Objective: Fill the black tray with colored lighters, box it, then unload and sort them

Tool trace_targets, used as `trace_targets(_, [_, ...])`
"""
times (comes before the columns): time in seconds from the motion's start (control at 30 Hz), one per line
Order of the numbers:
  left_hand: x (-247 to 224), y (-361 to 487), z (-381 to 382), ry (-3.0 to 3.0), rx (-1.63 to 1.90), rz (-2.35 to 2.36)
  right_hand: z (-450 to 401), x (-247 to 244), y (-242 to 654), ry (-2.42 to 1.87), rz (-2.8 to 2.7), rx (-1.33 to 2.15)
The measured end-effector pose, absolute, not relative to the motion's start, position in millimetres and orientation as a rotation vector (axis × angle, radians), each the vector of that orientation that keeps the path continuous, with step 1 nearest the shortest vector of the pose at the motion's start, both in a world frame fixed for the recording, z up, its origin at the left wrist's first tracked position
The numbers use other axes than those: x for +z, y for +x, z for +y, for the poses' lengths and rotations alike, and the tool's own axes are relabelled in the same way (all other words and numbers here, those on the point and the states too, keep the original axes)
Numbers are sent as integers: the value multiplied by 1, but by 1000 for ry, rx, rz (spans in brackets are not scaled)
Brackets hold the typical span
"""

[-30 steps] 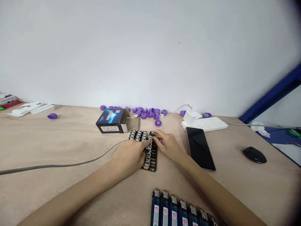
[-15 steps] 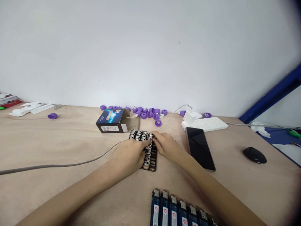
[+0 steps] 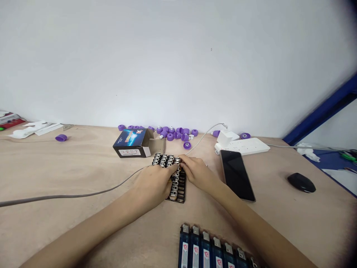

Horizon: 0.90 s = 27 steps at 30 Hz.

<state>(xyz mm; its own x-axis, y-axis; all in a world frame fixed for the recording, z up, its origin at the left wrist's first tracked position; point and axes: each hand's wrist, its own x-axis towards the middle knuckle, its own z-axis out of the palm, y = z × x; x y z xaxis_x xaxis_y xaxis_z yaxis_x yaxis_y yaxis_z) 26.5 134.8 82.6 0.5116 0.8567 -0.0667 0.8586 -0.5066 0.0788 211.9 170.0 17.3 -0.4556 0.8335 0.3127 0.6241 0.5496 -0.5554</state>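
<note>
We have our left hand (image 3: 154,184) lying palm down across the rows of batteries (image 3: 164,160), its fingers stretched toward the far end of the rows, while our right hand (image 3: 198,173) comes in from the other side with its fingers curled and bunched at the top right corner of the same rows. The two hands are just beside each other, and we cannot tell whether either one is gripping a battery. The batteries stand close together in a black plastic tray (image 3: 182,186), which lies on the plywood counter (image 3: 83,163) directly in front of us, partly under the left hand. Just behind the tray sits an opened blue and black cardboard box (image 3: 131,143) with its flap out, and purple plastic caps (image 3: 178,134) are scattered along the wall. To the right are a smartphone (image 3: 237,175), a white power strip (image 3: 245,146) with a white charger (image 3: 224,139) plugged in, and a black mouse (image 3: 301,182). A row of blue lighters (image 3: 206,245) lies nearest us, and a grey cable (image 3: 69,194) runs across the counter to the left of the tray.
</note>
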Motion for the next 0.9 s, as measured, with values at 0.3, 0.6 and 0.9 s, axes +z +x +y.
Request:
trace_targets(0.3, [82, 25, 136, 2626, 64, 1445, 172, 14, 210, -1119, -2161, 537])
trace_targets(0.6, [81, 22, 138, 2614, 131, 1456, 172, 6, 213, -1175, -2216, 491])
trace_targets(0.9, [82, 22, 138, 2494, 287, 1383, 173, 24, 217, -1117, -2251, 523])
